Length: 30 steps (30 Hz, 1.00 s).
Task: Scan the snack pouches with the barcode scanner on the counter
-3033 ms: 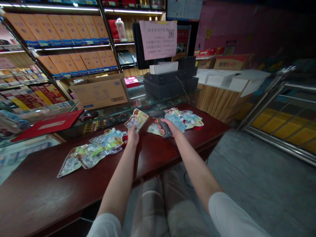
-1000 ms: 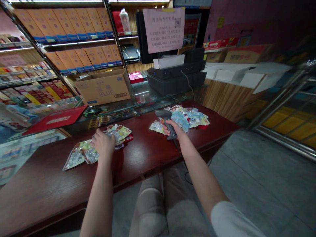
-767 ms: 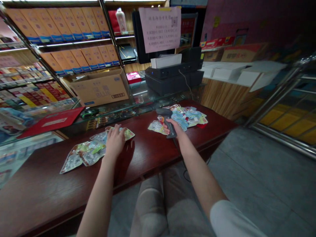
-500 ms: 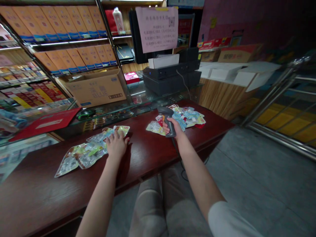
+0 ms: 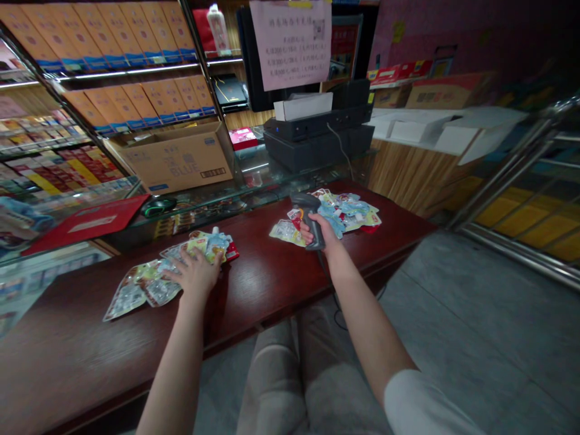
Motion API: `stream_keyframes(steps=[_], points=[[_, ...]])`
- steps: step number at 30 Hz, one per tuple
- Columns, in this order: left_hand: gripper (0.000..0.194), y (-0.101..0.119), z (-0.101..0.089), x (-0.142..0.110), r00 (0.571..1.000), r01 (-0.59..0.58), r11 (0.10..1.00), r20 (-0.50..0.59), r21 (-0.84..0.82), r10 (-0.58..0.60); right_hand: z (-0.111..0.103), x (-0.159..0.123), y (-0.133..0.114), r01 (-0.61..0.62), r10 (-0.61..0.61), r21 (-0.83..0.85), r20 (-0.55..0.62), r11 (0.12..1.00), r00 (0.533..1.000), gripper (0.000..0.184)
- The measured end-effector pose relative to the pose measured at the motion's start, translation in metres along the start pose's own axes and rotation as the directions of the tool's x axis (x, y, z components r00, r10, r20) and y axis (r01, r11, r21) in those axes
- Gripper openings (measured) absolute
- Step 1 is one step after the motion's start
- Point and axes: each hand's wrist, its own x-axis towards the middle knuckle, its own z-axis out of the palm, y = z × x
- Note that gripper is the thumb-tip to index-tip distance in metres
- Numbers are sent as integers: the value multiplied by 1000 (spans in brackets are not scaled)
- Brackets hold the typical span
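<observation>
Fingers splayed wide, the left hand (image 5: 199, 272) is flat over the left pile of clear-fronted snack pouches (image 5: 161, 291), nothing enclosed in it; whether the fingertips press or barely brush the top, I can't tell. Across to the right hand (image 5: 325, 234), and that one's wrapped firmly round the grip of a barcode scanner (image 5: 310, 205), held upright, its dark head angled toward the far left, its cable (image 5: 321, 261) dropping toward the near edge. Just left of the scanner lies a lone pouch (image 5: 284, 231), and right beyond it, the right pile of pouches (image 5: 347, 216), a heap of pale blue and yellow.

Technique, then! With slick, overlapping film like this, I'd say the left hand does best with a light touch, finding one loose edge between thumb and fingers so neighbours aren't dragged along. Over on the right, a relaxed wrist and a slack cable would keep that scanner steady, its front window clear of the fingers and the two piles well apart.

Under it all, the dark red wooden desk (image 5: 258, 278). Farther out, on the glass counter, a mouse (image 5: 158, 206) at left, a cardboard box (image 5: 176, 166) behind it, and a black cash drawer (image 5: 312, 151) to the right.
</observation>
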Motion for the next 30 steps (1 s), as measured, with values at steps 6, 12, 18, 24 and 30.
stream_keyframes(steps=[6, 12, 18, 24, 30], points=[[61, 42, -2, -3, 937, -348, 937, -28, 9, 348, -3, 0, -1, -4, 4, 0, -8, 1000, 1000, 20], [51, 117, 10, 6, 750, -618, 749, 104, -240, 653, -4, 1, -1, -71, 71, -4, 27, 997, 997, 22], [66, 169, 38, 25, 641, -663, 638, 144, -392, 754, -10, 4, 3, -59, 58, 5, 51, 998, 997, 35], [73, 177, 44, 40, 563, -683, 658, 346, -316, 751, -16, 7, 5, -17, 17, 4, 20, 1000, 1000, 36], [97, 173, 35, 60, 591, -657, 744, 530, -121, 608, -21, 10, 8, -19, 19, 5, 31, 1000, 999, 35]])
